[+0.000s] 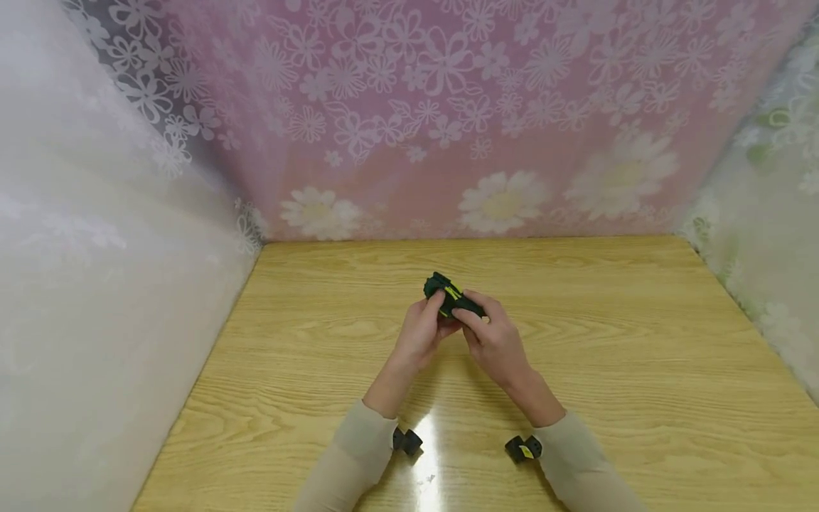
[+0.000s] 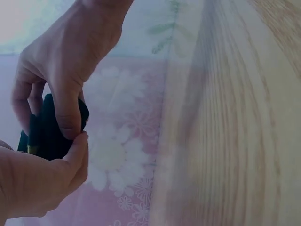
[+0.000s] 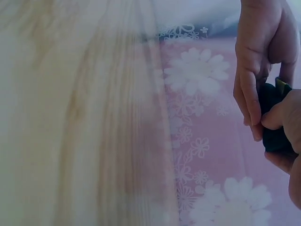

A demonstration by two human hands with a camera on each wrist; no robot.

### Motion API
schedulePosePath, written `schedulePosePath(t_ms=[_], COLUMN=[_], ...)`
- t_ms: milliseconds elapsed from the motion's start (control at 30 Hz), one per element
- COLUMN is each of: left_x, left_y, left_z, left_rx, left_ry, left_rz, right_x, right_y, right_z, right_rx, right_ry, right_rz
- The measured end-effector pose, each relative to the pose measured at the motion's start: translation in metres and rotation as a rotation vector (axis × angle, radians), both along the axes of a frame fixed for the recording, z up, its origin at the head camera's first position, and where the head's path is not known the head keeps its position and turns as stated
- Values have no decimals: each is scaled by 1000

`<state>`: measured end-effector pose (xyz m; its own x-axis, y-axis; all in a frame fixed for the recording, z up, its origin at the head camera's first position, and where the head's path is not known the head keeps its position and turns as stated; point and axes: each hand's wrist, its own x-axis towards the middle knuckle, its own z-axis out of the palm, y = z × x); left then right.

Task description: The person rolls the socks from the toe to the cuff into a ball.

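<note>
Both hands hold one small dark green thing with bright yellow stripes (image 1: 453,294), raised over the middle of the table. Its kind I cannot tell. My left hand (image 1: 419,333) grips its far left end, with the thumb lying on top. The near right end is pinched by my right hand (image 1: 500,343), thumb on the upper side and fingers around the edge. In the left wrist view the dark body (image 2: 46,136) sits between the two hands, mostly covered by fingers. A yellow edge shows on the dark thing (image 3: 273,134) in the right wrist view.
A wood-grain table (image 1: 269,355) spreads beneath the hands. Behind it stands a pink wall covering with white flowers (image 1: 409,142), and pale coverings rise at left and right. Small black devices (image 1: 407,441) sit at both wrists by the light sleeves.
</note>
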<state>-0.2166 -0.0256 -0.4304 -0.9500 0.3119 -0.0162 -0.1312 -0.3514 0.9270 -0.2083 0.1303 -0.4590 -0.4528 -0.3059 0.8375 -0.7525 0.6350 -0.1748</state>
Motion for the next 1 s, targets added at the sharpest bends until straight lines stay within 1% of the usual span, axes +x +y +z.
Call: schedulePosePath(t_ms=[67, 133, 233, 300, 367, 433, 533, 600, 633, 667, 733, 833, 867, 967, 1000], left_x=[0, 1, 1, 1, 1, 1, 2, 4, 4, 4, 5, 6, 7, 7, 7], left_y=[1, 3, 7, 9, 10, 9, 7, 6, 5, 5, 5, 6, 6, 6, 7], left_z=[-2, -5, -8, -10, -10, -9, -4, 0, 1, 2, 3, 3, 2, 2, 2], left_rx=[-17, -42, -54, -54, -51, -68, -69, -67, -61, -57, -70, -72, -68, -24, 3], left_ry=[59, 112, 145, 164, 189, 208, 204, 186, 171, 157, 140, 130, 134, 135, 118], left_rz=[7, 37, 100, 123, 120, 100, 41, 3, -5, -5, 19, 63, 68, 64, 66], right_x=[0, 0, 0, 1, 1, 0, 0, -1, -1, -1, -1, 1, 2, 3, 4], right_y=[0, 1, 1, 1, 2, 3, 5, 6, 6, 5, 4, 2, 1, -1, -2], right_z=[1, 1, 2, 1, 1, 1, 2, 2, 2, 2, 2, 1, 0, 0, 1], right_rx=[-37, -84, -145, -151, -135, -113, -91, -80, -72, -63, -44, -34, -37, -54, -60], right_ry=[-6, -17, -40, -44, -42, -32, -33, -21, -12, -3, 17, 49, 58, 95, 106], right_rz=[5, 11, 22, 22, 17, 9, -3, -8, -9, -8, -3, -5, -8, -29, -34])
